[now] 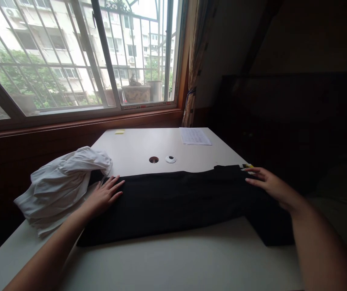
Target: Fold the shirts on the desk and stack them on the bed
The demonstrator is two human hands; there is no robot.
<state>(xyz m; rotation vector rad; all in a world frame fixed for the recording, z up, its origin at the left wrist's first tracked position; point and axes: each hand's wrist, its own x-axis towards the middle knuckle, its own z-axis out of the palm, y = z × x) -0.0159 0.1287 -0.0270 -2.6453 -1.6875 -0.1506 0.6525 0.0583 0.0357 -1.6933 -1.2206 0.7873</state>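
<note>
A black garment [179,202] lies stretched sideways across the white table [167,262], in a long folded strip. On its left end my left hand [104,196] rests flat with the fingers spread. My right hand [267,182] is at the other end, fingers extended over the cloth, near a small yellow and white piece [248,165] that is too small to name. A darker flap of the garment hangs down below my right wrist. Beside my left hand is a crumpled white cloth [61,182], partly over the table's left edge.
Toward the back are a round cable hole [153,160], its white cap [170,159], a yellow sticky note [119,131] and a printed paper sheet [195,136]. Behind the table stand a barred window [100,56] and a tied curtain [191,81]. The right side is dark.
</note>
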